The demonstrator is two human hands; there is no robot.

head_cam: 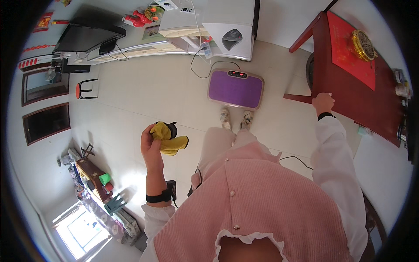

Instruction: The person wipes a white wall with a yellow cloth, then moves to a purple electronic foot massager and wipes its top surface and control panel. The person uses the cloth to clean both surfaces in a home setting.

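Observation:
My left hand [151,144] holds a bunched yellow cloth [163,133] with dark edging out over the tiled floor. Part of the cloth hangs loose to the right of my fingers. My right hand [323,103] is at the near left corner of a red-brown wooden table [356,101]. Its fingers are curled, and the palm side is hidden, so whether it grips the table edge does not show. On the floor just beyond my shoes [225,118] lies a purple vibration plate [235,88] with lit red digits on its panel.
A cable links the plate towards a power strip [207,50] by a white cabinet [229,29]. A gold bowl [363,46] stands on red paper [348,49] on the table. Left are a television [90,36], a red-topped stool [78,90] and a grey-green stool [115,203].

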